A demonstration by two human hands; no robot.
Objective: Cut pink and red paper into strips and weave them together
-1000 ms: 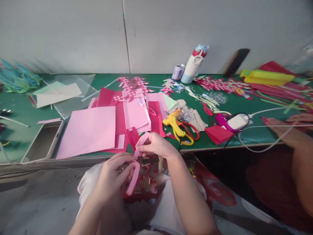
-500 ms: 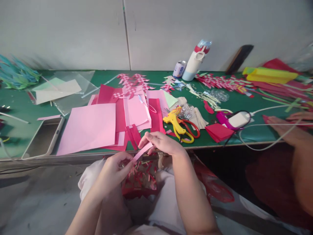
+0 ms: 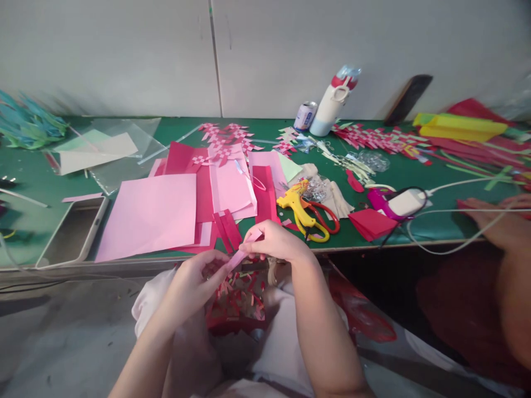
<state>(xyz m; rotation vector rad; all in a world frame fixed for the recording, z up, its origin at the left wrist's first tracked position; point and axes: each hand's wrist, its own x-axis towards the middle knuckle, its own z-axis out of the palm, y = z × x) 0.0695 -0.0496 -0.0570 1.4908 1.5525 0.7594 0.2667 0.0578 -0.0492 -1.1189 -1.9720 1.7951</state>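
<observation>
Between my hands, just above my lap at the table edge, is a narrow pink paper strip (image 3: 237,258). My left hand (image 3: 203,279) pinches its lower end between thumb and fingers. My right hand (image 3: 269,243) grips it near the upper end, which sticks out past the fingertips. Right behind the strip, folded dark-pink paper strips (image 3: 227,229) lie on the table edge. A large pink paper sheet (image 3: 153,215) is to the left, over darker pink sheets. Yellow-and-red-handled scissors (image 3: 305,210) lie to the right of my right hand.
Paper scraps fill a red container (image 3: 236,315) below the table edge. A phone case (image 3: 74,232) lies left. Woven pink paper pieces (image 3: 228,141), a can (image 3: 305,116) and a bottle (image 3: 332,105) stand behind. At right are a white charger (image 3: 406,203) with cables and another person's hand (image 3: 489,218).
My right fingers have closed onto the strip, where before they were more loosely curled at its end. My left hand still holds the other end.
</observation>
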